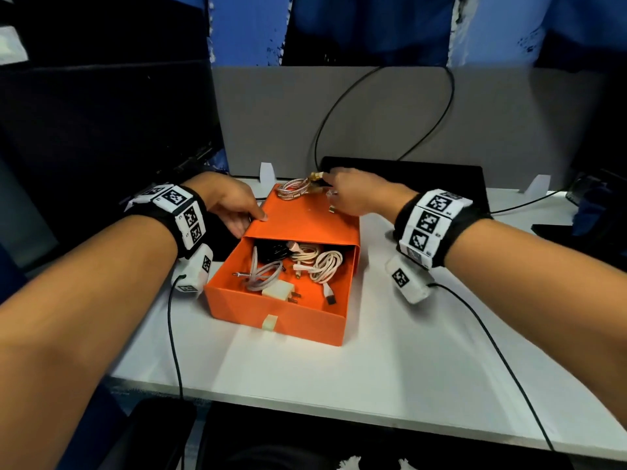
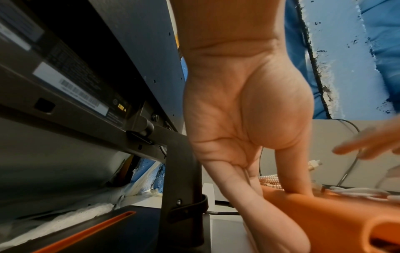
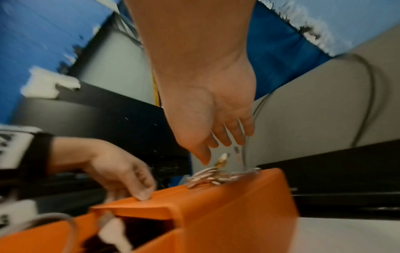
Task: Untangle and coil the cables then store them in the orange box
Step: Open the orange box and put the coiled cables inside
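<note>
Head view, left hand: the left hand [image 1: 234,208] grips the near-left edge of the orange box [image 1: 305,222], thumb on top of the sleeve and fingers down its side
Head view, right hand: the right hand [image 1: 353,195] reaches over the far end of the sleeve; its fingers are loosely spread at the gold plug of a braided cable [image 1: 295,188], and I cannot tell if they already pinch it
Head view, task things: the braided cable lies coiled on the sleeve top, just under the right hand's fingertips; the drawer [image 1: 285,300] is pulled out toward the person and holds white coiled cables [image 1: 322,262] and a white charger [image 1: 276,293]
Left wrist view: the palm is open toward the camera, the thumb [image 2: 292,172] presses down on the orange top (the braided coil shows just behind it)
Right wrist view: blurred; the fingers [image 3: 229,135] hang relaxed, a little above the gold plug [image 3: 221,161], not closed on it as far as I can see
Advice for the step: I think it is best to take the whole coil together, not only the plug, so the loops do not open, and keep the left hand firm on the sleeve while lowering it into the drawer
Surface and room: white table [image 1: 339,378], grey partition [image 1: 492,130] behind, a black cable [image 1: 383,113] looping on it, a dark monitor [image 1: 101,130] beyond the left hand
</note>
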`<action>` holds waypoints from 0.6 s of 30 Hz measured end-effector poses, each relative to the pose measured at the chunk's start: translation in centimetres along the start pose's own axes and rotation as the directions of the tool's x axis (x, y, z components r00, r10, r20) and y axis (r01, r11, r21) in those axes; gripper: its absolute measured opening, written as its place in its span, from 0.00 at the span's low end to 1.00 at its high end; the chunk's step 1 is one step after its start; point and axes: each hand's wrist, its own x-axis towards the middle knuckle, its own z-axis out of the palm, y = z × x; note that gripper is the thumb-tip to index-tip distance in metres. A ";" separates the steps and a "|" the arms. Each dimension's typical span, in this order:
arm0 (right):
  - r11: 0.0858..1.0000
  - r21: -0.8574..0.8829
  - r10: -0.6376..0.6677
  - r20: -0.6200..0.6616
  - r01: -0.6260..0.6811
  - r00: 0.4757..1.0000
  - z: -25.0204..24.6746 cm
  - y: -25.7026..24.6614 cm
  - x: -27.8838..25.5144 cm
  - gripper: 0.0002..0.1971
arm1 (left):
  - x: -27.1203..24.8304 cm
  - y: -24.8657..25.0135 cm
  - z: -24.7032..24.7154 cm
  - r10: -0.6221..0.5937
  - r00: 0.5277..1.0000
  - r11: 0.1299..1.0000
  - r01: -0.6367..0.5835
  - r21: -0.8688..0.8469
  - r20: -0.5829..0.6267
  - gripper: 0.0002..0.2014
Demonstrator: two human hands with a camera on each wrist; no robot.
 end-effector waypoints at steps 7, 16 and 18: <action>0.993 -0.117 -0.003 0.034 0.007 0.999 1.0 1.1 0.7 0.11 | -0.1 0.0 -0.2 0.002 1.000 1.000 -0.002 0.000 0.007 0.18; 0.967 0.212 -0.102 -0.191 0.142 0.976 -1.1 -3.1 -3.1 0.07 | -0.1 -0.1 -0.2 0.003 1.000 1.000 -0.003 -0.011 0.002 0.18; 0.936 0.229 -0.211 -0.244 0.268 0.946 -1.1 -5.8 -4.0 0.07 | 0.0 -0.3 0.1 0.015 1.000 1.000 -0.016 -0.023 -0.016 0.18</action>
